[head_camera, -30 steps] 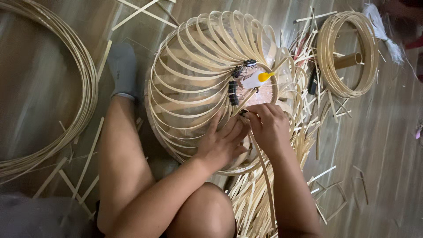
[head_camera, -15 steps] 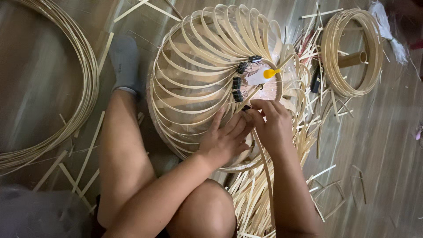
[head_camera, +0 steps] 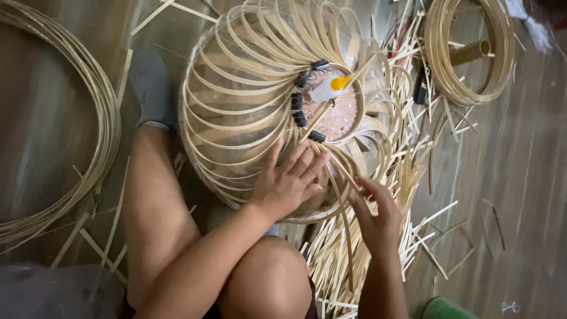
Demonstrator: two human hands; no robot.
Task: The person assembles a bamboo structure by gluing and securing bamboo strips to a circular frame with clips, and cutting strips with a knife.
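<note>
Fingers of my left hand (head_camera: pixel 287 183) press flat on the bamboo frame (head_camera: pixel 248 100); my right hand (head_camera: pixel 373 214), nearer the loose strips (head_camera: pixel 354 254), pinches one running toward me.

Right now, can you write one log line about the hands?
left hand: flat on bamboo frame | right hand: reaching among loose strips | clips: on frame

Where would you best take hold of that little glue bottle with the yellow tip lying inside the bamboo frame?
Probably by the pale body of the glue bottle, reaching in from above through the round opening. It lies tilted, yellow tip up and to the right, and curved bamboo strips and black binder clips crowd its left side. Both hands are lower down, away from it.
</note>
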